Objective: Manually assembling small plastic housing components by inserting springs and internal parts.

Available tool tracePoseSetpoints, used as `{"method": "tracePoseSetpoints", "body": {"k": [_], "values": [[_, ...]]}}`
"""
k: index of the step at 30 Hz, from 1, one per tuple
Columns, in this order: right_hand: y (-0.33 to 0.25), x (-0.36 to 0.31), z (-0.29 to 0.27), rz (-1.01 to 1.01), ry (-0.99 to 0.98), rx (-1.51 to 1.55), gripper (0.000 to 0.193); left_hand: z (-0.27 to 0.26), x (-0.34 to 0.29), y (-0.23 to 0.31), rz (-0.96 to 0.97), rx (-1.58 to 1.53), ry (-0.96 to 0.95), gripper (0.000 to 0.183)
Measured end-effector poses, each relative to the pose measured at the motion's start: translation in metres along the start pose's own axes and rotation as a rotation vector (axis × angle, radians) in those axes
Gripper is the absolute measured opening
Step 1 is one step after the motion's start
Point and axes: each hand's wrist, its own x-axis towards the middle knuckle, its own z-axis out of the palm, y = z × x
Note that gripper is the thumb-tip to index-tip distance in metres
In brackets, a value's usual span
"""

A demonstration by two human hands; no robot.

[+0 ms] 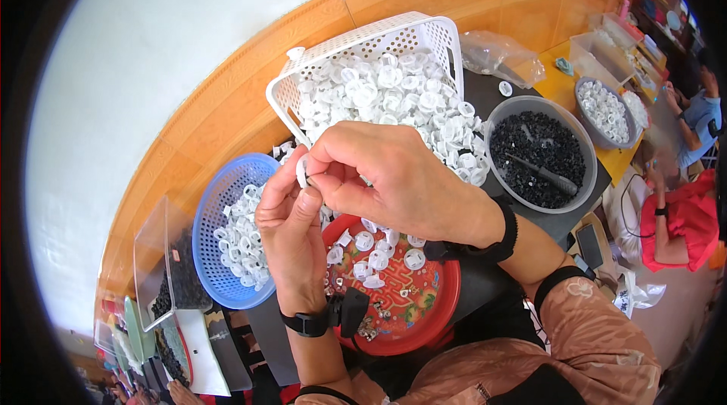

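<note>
My left hand [290, 227] pinches a small round white plastic piece [302, 172] between thumb and fingers, with its edge turned up. Fingers of my right hand [382, 170] close on the same piece from the right; anything else in their tips is hidden. Below both hands lies a red patterned tray [447, 303], holding several white round plastic pieces [379, 259] and small shiny metal parts [367, 329]. Just beyond my hands, a white perforated basket [363, 40] lies tipped toward me, and white pieces [371, 90] spill out of it.
At left stand a blue colander [204, 242] of white pieces and a clear box [155, 253] with black parts. A grey bowl [587, 149] at right holds black bits and a dark-handled screwdriver [556, 180]. Farther right are another bowl [606, 140] and other people [685, 215].
</note>
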Motion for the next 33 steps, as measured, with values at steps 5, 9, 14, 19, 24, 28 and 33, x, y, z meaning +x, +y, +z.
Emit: {"method": "tracePoseSetpoints", "body": {"k": [5,9,14,19,24,28,33], "values": [[0.003,0.001,-0.006,0.031,-0.054,0.073,0.01,0.001,-0.001,-0.004,0.12,0.157,0.094,0.043],[-0.002,0.0,-0.006,0.081,-0.052,0.052,0.011,0.003,-0.002,-0.002,0.111,0.131,0.074,0.043],[-0.011,0.002,-0.007,0.044,-0.076,0.036,0.008,0.003,-0.006,0.001,0.141,0.127,0.001,0.037],[-0.004,0.002,-0.016,0.146,-0.07,0.151,0.011,0.02,-0.005,-0.003,0.034,0.087,-0.039,0.039],[-0.002,0.005,-0.014,0.268,-0.028,0.046,0.015,0.011,-0.001,0.002,-0.007,-0.14,0.238,0.045],[0.011,0.006,-0.025,0.279,-0.032,-0.263,0.016,-0.03,0.007,0.021,0.03,-0.784,0.324,0.068],[0.04,-0.008,-0.022,0.279,-0.407,-0.431,0.013,-0.027,0.005,0.033,-0.107,-0.965,0.262,0.075]]}}
